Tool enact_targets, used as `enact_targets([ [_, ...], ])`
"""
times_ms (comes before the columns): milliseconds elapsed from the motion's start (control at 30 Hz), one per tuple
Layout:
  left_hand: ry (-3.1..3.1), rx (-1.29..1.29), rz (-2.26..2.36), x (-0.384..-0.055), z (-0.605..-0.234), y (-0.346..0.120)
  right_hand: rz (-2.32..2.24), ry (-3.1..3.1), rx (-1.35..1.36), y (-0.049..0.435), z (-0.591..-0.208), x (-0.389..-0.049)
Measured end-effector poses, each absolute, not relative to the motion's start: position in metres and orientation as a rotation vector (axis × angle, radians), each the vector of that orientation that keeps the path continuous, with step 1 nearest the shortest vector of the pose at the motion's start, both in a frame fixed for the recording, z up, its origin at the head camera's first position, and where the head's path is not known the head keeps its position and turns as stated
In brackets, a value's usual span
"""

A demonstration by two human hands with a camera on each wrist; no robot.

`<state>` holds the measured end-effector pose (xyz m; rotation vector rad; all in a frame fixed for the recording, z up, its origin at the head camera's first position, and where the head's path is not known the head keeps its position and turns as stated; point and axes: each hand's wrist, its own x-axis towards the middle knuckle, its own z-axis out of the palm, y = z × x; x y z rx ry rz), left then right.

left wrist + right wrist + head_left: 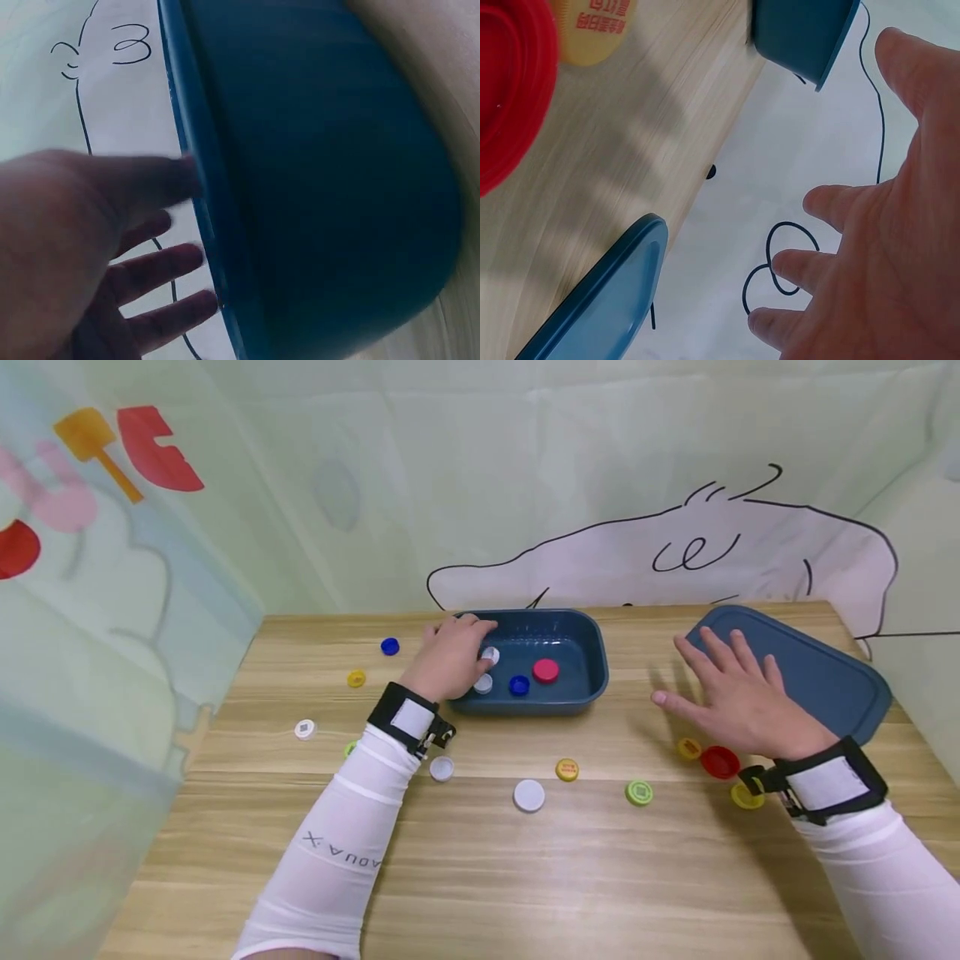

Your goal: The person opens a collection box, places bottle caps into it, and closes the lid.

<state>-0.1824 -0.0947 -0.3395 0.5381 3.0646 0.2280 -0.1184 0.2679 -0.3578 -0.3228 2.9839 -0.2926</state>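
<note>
A dark blue rectangular box (587, 693) stands at the back of the table. Inside lie white bottle caps (483, 683), a blue cap (519, 685) and a pinkish-red cap (545, 671). Over the box's left end is my left hand (452, 656), palm down; the left wrist view shows its fingers loosely spread by the rim with nothing between them. My right hand (750, 706) hovers with fingers spread, overlapping the left edge of the blue lid (817, 668) in the head view. Below it lie a red cap (720, 762) and two yellow caps (747, 796).
More caps are scattered on the wooden table (480, 877): a blue cap (390, 647), a yellow one (356, 678) and a white one (304, 729) at left. Nearer the front are a large white cap (528, 796) and a green cap (639, 792). A printed curtain (480, 485) hangs behind.
</note>
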Motion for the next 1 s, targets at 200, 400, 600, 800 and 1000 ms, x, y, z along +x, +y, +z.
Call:
enact_targets([
  [200, 3.108, 0.447, 0.340, -0.181, -0.344, -0.114, -0.302, 2.986, -0.330, 0.267, -0.359, -0.116],
  [400, 3.151, 0.349, 0.454, -0.173, -0.338, -0.152, -0.300, 2.998, -0.336, 0.270, -0.357, -0.109],
  [600, 3.120, 0.173, 0.476, -0.158, -0.332, -0.200, -0.286, 2.986, -0.358, 0.273, -0.355, -0.101],
  [800, 3.032, 0.034, 0.422, -0.132, -0.333, -0.251, -0.304, 2.988, -0.362, 0.275, -0.353, -0.094],
  [1000, 2.973, -0.013, 0.339, -0.104, -0.344, -0.293, -0.319, 2.996, -0.368, 0.276, -0.352, -0.093],
])
